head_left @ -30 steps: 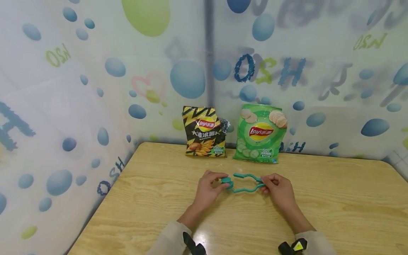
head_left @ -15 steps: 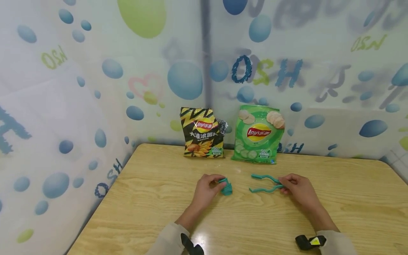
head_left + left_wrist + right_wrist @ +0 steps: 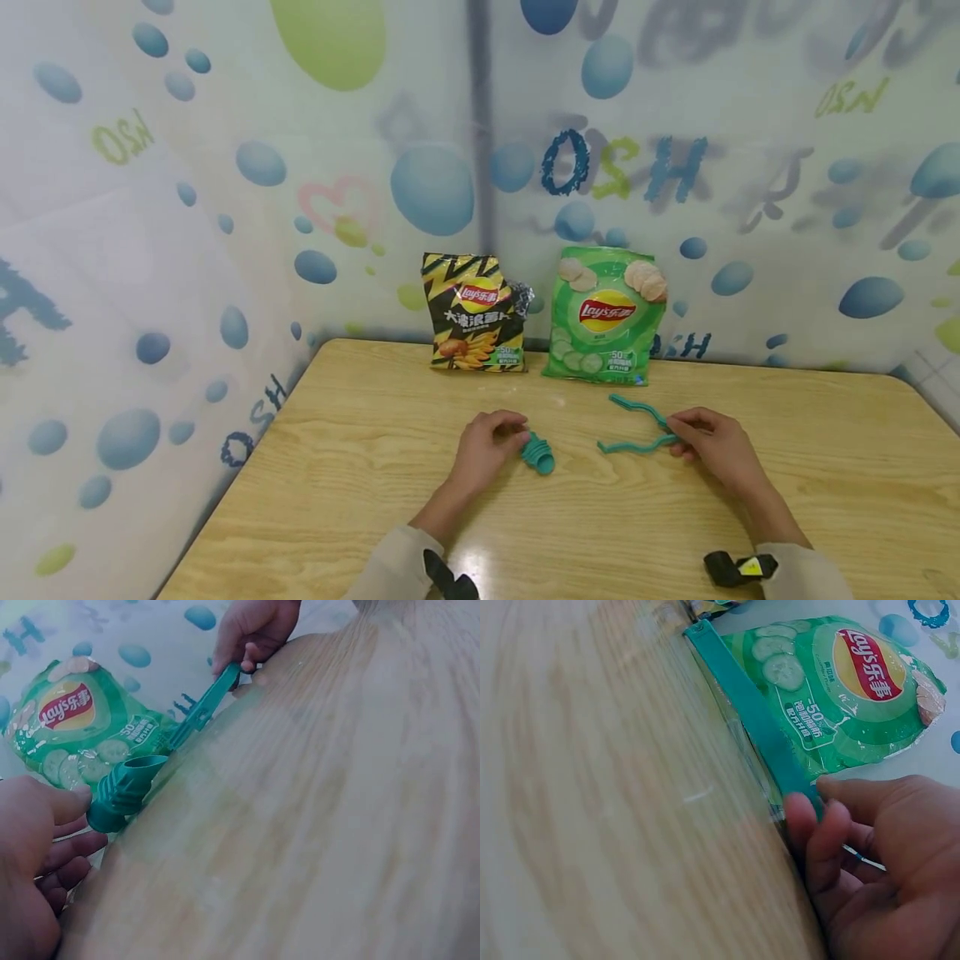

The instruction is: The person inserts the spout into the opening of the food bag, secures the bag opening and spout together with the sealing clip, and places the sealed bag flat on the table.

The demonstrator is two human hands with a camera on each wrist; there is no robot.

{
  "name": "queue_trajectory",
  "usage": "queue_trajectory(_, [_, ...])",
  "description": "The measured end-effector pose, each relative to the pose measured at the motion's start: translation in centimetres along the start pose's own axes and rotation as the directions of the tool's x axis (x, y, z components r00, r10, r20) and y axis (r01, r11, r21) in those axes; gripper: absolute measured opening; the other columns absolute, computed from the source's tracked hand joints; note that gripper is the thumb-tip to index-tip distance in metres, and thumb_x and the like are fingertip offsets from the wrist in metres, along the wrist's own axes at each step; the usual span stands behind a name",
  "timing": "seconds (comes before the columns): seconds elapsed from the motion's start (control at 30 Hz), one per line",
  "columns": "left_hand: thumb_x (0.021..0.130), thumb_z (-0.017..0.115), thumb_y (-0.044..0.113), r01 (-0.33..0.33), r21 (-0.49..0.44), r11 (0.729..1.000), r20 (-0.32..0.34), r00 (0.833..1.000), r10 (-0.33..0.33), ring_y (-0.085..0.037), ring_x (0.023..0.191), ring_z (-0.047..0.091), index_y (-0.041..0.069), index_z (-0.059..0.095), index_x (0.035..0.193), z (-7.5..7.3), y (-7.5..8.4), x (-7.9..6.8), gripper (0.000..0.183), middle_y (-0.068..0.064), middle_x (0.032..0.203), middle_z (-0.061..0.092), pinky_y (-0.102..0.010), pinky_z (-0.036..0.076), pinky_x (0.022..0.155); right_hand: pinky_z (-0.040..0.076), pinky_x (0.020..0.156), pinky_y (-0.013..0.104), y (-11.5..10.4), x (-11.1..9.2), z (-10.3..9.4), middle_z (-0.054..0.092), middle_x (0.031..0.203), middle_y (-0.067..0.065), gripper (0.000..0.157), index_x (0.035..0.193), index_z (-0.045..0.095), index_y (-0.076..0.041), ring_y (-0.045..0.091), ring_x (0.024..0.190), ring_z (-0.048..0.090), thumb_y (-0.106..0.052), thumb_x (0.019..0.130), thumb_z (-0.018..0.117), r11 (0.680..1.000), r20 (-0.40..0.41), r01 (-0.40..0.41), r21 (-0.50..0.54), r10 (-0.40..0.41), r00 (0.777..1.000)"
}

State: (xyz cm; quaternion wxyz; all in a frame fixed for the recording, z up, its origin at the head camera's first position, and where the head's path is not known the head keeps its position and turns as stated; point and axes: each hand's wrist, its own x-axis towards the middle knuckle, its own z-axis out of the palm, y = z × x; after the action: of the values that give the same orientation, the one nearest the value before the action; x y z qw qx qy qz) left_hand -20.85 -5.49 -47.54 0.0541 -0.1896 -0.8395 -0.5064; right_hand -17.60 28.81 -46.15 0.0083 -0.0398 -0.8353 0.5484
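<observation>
Clip (image 3: 632,447) moved clear of spout (image 3: 537,454); right hand (image 3: 717,442) pinches clip, left hand (image 3: 483,451) spout. Parted, I'd judge; next needs clip-to-bag alignment.

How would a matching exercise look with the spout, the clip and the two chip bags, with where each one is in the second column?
Things
1. Spout
2. Clip
3. Green bag
4. Striped bag

Places, in the head view
A. Right of the other bag
B. In the right hand
C. Left of the other bag
D. In the left hand

Pairs: 1-D; 2-B; 3-A; 4-C
</observation>
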Motion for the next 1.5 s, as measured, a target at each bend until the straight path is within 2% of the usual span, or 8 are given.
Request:
queue_trajectory(0.2, [0.092, 0.065, 0.017, 0.027, -0.108, 0.994, -0.132, 0.99, -0.041, -0.015, 0.081, 0.058, 0.004, 0.067, 0.107, -0.8, -0.9, 0.5, 0.02, -0.001, 0.091, 0.065, -0.028, 0.048, 0.071, 0.05, 0.055, 0.028, -0.5, -0.4, 0.3, 0.063, 0.098, 0.017, 0.043, 0.12, 0.058, 0.003, 0.017, 0.066, 0.062, -0.034, 0.099, 0.054, 0.994, -0.084, 0.05, -0.099, -0.058, 0.995])
queue_trajectory(0.3, [0.093, 0.065, 0.017, 0.052, -0.143, 0.988, -0.243, 0.966, -0.086, -0.017, 0.08, 0.058, 0.003, 0.066, 0.109, -1.8, -1.5, 1.0, 0.021, -0.004, 0.093, 0.065, -0.027, 0.048, 0.069, 0.048, 0.054, 0.026, -1.1, -0.5, 1.1, 0.063, 0.102, 0.019, 0.04, 0.115, 0.062, 0.002, 0.015, 0.065, 0.061, -0.034, 0.099, 0.054, 0.988, -0.173, 0.116, -0.102, -0.133, 0.976])
queue_trajectory(0.4, [0.093, 0.064, 0.016, 0.064, -0.172, 0.983, -0.325, 0.938, -0.118, -0.019, 0.081, 0.057, 0.001, 0.064, 0.111, -3.0, -2.0, 1.5, 0.023, -0.007, 0.096, 0.064, -0.026, 0.046, 0.069, 0.047, 0.053, 0.025, -1.7, -0.5, 2.2, 0.065, 0.096, 0.018, 0.041, 0.111, 0.062, 0.006, 0.014, 0.063, 0.059, -0.033, 0.098, 0.056, 0.986, -0.211, 0.165, 0.012, -0.159, 0.964])
queue_trajectory(0.67, [0.093, 0.063, 0.007, 0.012, -0.256, 0.967, -0.417, 0.9, -0.122, -0.036, 0.089, 0.053, -0.009, 0.056, 0.115, -6.1, -0.6, 2.0, 0.029, -0.025, 0.106, 0.058, -0.028, 0.043, 0.068, 0.043, 0.047, 0.025, -2.7, -0.6, 5.9, 0.062, 0.082, 0.018, 0.039, 0.106, 0.057, 0.014, 0.012, 0.058, 0.053, -0.024, 0.1, 0.053, 0.916, -0.066, 0.239, 0.323, -0.23, 0.971])
queue_trajectory(0.93, [0.089, 0.07, 0.014, 0.034, -0.256, 0.966, -0.516, 0.84, -0.167, -0.036, 0.11, 0.043, -0.002, 0.053, 0.125, -7.1, -4.7, 4.9, 0.043, -0.017, 0.121, 0.052, -0.031, 0.034, 0.078, 0.045, 0.046, 0.03, -3.9, -0.8, 10.6, 0.06, 0.088, 0.026, 0.032, 0.112, 0.054, 0.014, 0.021, 0.056, 0.055, -0.015, 0.099, 0.053, 0.858, 0.019, 0.313, 0.408, -0.351, 0.936])
queue_trajectory(1.1, [0.088, 0.072, 0.016, -0.005, -0.309, 0.951, -0.484, 0.861, -0.152, -0.039, 0.12, 0.039, 0.004, 0.046, 0.138, -7.5, -5.4, 6.0, 0.058, -0.019, 0.13, 0.048, -0.039, 0.033, 0.088, 0.044, 0.046, 0.032, -4.3, -1.2, 11.3, 0.056, 0.076, 0.031, 0.026, 0.117, 0.055, 0.009, 0.032, 0.056, 0.052, -0.01, 0.1, 0.051, 0.887, 0.15, 0.287, 0.361, -0.359, 0.921])
queue_trajectory(1.23, [0.088, 0.07, 0.009, 0.027, -0.357, 0.934, -0.415, 0.891, -0.184, -0.04, 0.126, 0.035, -0.002, 0.037, 0.142, -8.0, -3.9, 5.9, 0.064, -0.025, 0.136, 0.044, -0.049, 0.031, 0.098, 0.045, 0.049, 0.031, -4.2, -1.3, 11.7, 0.06, 0.081, 0.028, 0.029, 0.119, 0.056, 0.005, 0.031, 0.059, 0.055, -0.016, 0.099, 0.054, 0.914, 0.198, 0.24, 0.327, -0.315, 0.928])
queue_trajectory(1.5, [0.088, 0.072, 0.023, 0.077, -0.346, 0.935, -0.309, 0.932, -0.191, -0.026, 0.138, 0.027, 0.005, 0.019, 0.152, -7.7, -5.6, 7.2, 0.084, -0.013, 0.15, 0.033, -0.044, 0.022, 0.11, 0.046, 0.051, 0.028, -4.2, -0.9, 13.8, 0.065, 0.095, 0.008, 0.032, 0.111, 0.064, -0.006, 0.021, 0.059, 0.058, -0.034, 0.094, 0.062, 0.96, 0.121, 0.179, 0.214, -0.208, 0.971])
